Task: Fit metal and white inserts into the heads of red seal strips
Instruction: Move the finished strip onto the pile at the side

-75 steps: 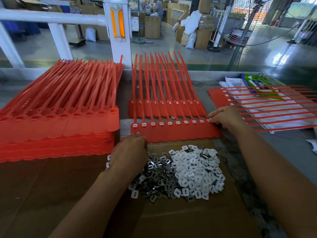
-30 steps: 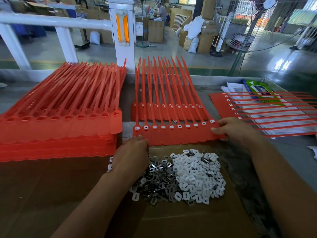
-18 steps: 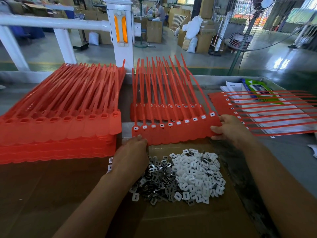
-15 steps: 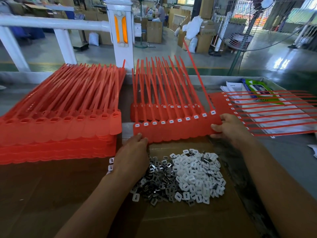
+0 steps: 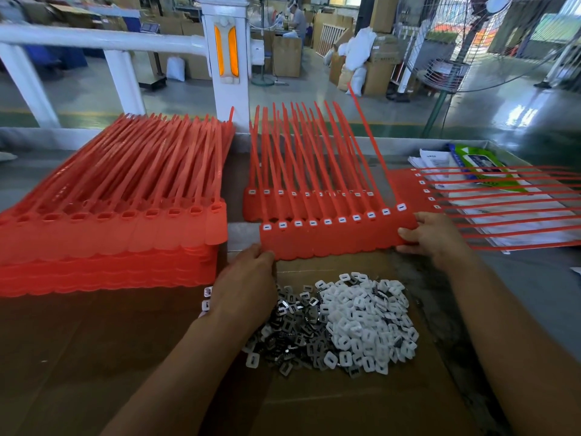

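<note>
Cardboard point(image 5: 345, 401) covers the near part of a factory workbench, and at its far edge lies the row of seal strips point(image 5: 333, 242) now in hand. It is a band of red heads joined side by side. Its long axis runs left to right with the right end a little farther away, and the thin tails point away to the far side. Every head that shows carries a white insert, so this row looks finished.

The left hand point(image 5: 245, 278) has its fingers bent onto the near left corner and seems to pinch it, though the thumb is hidden. The right hand point(image 5: 430, 236) is clamped on the right end, thumb on top.

A second row point(image 5: 251, 210) lies just behind, partly under the tails. Well to the right, the finished rows point(image 5: 405, 190) lie with their tails pointing right across some papers point(image 5: 434, 158) and a green packet point(image 5: 478, 165). The right hand is the nearer one to them. Setting the held row there would probably need a quarter turn, pivoting about that hand.

Near the wrists sit the loose white inserts point(image 5: 367, 322) and, left of them, the metal inserts point(image 5: 292, 325). A tall stack of strips point(image 5: 110, 237) with open heads waits at the left.
</note>
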Demonstrator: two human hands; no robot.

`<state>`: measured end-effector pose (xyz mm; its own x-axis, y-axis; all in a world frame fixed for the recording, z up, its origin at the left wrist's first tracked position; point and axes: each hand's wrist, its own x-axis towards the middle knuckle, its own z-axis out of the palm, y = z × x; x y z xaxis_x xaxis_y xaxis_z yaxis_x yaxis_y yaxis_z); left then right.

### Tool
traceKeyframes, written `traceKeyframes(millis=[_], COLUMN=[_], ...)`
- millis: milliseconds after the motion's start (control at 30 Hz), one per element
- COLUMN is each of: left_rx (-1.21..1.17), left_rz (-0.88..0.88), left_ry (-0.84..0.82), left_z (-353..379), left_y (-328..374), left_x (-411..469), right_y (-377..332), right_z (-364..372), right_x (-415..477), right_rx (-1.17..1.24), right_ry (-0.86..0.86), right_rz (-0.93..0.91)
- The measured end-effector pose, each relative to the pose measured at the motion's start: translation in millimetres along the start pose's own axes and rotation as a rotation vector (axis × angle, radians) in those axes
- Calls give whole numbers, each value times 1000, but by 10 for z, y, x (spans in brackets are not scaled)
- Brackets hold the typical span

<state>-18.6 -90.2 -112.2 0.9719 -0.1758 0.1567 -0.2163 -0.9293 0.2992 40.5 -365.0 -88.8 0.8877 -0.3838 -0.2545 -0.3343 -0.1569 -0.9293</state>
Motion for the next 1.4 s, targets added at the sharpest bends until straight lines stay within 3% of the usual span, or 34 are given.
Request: traceKeyframes(millis=[400, 633, 933, 1000, 1133, 1400], left_rx=[47, 62, 43, 24, 19, 23], left_rz=[-8, 6, -4, -22, -32, -29], left_ry=[-31, -49, -35, -32, -25, -23], left_z=[9, -10, 3, -3, 3, 6], left_y=[2, 2, -9, 0, -2, -3], left_x=[15, 18, 22, 18, 12, 14], right_y=[21, -128, -321, -265, -95, 18], right_z=[-8, 259, 519, 501, 418, 442], right_x=[11, 38, 301, 351, 379, 453], right_rx=[75, 133, 197, 39, -574, -803], right_ry=[55, -5, 90, 98, 186, 235], right_rz=[33, 11, -32, -77, -267, -371])
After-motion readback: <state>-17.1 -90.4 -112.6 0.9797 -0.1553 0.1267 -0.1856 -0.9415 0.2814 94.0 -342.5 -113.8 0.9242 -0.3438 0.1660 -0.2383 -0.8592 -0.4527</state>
